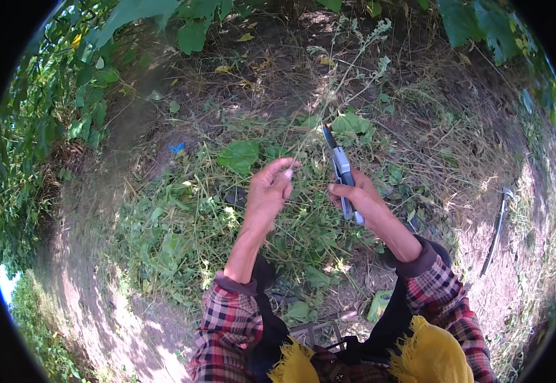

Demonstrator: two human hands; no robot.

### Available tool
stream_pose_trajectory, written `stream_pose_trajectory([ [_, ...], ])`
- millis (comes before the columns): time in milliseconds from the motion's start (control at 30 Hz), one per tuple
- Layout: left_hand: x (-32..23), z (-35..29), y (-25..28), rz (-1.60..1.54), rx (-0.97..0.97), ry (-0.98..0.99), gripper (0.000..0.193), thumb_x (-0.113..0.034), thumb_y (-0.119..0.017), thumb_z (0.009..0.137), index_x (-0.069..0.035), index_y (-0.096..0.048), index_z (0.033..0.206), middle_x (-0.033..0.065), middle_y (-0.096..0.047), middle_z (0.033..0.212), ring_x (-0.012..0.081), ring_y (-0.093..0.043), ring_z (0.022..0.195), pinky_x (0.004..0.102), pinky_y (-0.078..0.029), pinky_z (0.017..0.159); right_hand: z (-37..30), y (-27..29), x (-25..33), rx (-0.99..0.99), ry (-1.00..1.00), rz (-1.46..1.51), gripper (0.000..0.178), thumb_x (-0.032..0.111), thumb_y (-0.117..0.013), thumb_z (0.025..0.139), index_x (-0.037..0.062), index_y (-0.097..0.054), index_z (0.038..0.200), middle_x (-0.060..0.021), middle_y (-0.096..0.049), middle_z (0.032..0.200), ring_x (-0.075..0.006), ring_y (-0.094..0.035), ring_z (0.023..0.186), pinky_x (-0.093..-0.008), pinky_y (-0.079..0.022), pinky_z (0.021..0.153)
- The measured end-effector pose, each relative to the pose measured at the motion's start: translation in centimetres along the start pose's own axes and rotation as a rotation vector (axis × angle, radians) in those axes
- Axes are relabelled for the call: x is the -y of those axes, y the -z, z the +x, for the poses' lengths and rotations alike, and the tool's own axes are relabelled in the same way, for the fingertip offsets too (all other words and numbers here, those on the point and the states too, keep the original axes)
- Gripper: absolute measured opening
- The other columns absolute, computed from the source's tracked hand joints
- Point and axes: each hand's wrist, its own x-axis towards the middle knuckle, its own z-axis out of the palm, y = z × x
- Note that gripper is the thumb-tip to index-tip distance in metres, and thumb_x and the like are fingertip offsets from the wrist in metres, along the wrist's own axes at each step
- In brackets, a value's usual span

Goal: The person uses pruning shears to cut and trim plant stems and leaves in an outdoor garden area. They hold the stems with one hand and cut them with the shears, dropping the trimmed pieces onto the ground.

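Observation:
My right hand [362, 196] is closed around a grey and black plier-like hand tool [342, 165], its two handles close together. The tool's dark tip points up and away from me. To its left, my left hand [267, 195] has thumb and forefinger drawn together. Whether a thin stalk lies between them is too fine to make out. A tall pale-green weed stalk [354, 62] stands just beyond the tool's tip. Broad green leaves [238, 156] lie on the litter around both hands.
Cut greenery [175, 236] covers the ground under my hands. A long dark-handled tool [497, 231] lies at the right. A blue scrap [176, 148] is on the soil at the left. Leafy vines [54, 108] hang along the left side. Yellow fringed cloth [434, 354] hangs near my lap.

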Motion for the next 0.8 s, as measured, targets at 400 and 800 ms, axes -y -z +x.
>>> stream_pose_trajectory([
  [400,-0.3,0.0,2.2,-0.091,-0.026,0.059,0.023,-0.011,-0.047,0.097,-0.008,-0.061,0.115,-0.0057,-0.039,0.058,0.0020,-0.024,0.045,0.0196,-0.017,0.039,-1.0,-1.4,-0.5,-0.058,0.461,-0.771,0.053,0.021,-0.073,0.071,-0.0009,-0.052,0.115,-0.0198,-0.059,0.095,-0.0357,-0.061,0.088,-0.0419,-0.048,0.078],
  [800,-0.6,0.1,3.5,-0.292,0.080,0.121,0.021,-0.014,-0.046,0.098,-0.006,-0.058,0.113,-0.0061,-0.035,0.057,0.0028,-0.027,0.043,0.0195,-0.019,0.039,-1.6,-1.5,0.0,-0.025,0.542,-0.754,0.058,0.018,-0.073,0.072,-0.0050,-0.049,0.120,-0.0221,-0.059,0.103,-0.0358,-0.062,0.089,-0.0417,-0.049,0.078],
])
